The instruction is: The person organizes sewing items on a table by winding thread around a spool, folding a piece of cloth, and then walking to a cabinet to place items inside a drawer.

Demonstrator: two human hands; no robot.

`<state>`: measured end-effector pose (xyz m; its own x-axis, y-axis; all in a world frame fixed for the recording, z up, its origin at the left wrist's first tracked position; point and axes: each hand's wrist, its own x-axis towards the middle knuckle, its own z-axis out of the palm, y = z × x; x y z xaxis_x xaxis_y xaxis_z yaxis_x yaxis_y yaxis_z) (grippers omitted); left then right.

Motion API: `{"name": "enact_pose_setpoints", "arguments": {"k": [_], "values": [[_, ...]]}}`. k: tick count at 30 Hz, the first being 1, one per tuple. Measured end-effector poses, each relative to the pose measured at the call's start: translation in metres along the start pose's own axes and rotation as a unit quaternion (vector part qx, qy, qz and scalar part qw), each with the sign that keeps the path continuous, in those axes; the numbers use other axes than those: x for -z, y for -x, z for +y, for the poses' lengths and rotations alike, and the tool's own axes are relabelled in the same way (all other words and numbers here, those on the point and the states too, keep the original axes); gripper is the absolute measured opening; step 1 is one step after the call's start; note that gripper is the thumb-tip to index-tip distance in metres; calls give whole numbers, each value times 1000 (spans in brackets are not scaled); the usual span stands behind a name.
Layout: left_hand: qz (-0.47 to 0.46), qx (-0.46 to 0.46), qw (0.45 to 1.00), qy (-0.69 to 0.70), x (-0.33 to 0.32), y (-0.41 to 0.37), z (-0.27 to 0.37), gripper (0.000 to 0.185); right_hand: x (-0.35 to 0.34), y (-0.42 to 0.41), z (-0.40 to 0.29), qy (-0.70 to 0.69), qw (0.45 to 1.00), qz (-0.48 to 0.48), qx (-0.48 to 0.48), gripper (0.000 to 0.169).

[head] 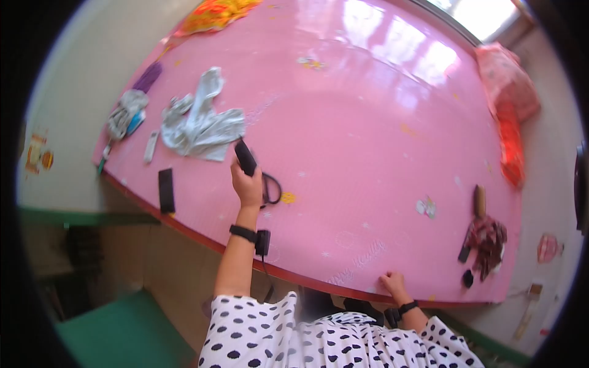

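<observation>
My left hand (247,184) is closed around a dark handheld object (245,158), perhaps an eyeglass case, just right of a crumpled pale grey-blue cloth (198,131). A black cord or strap loop (278,188) lies beside that hand on the pink printed tabletop cover (331,175). What the dark object is exactly cannot be told. My right hand (394,283) rests at the near edge of the table with its fingers curled, and nothing shows in it. Both wrists wear black bands with small black boxes.
At left lie a black phone (166,190), a white remote control (150,147), a grey cloth bundle (125,115) and a purple item (148,77). On the right are a brush-like object (479,201), a dark red patterned cloth (487,244) and an orange packet (511,147). A green seat (129,331) stands below left.
</observation>
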<state>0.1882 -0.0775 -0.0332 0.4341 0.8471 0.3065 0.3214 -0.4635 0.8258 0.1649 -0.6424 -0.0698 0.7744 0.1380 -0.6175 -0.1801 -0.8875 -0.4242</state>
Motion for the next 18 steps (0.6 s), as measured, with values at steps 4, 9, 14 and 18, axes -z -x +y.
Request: {"name": "enact_pose_setpoints", "arguments": {"k": [4,9,14,18], "values": [[-173,-98,973,121,-45,82,42,44,0,1,5,28,998,5,58,32],[-282,88,927,232,-92,139,51,41,9,3,-11,-31,994,35,103,28],[-230,3,965,125,-103,152,35,58,63,3,1,-108,988,49,99,28],[-91,-74,986,-120,-85,202,50,63,124,-18,52,-221,967,95,80,17]]}}
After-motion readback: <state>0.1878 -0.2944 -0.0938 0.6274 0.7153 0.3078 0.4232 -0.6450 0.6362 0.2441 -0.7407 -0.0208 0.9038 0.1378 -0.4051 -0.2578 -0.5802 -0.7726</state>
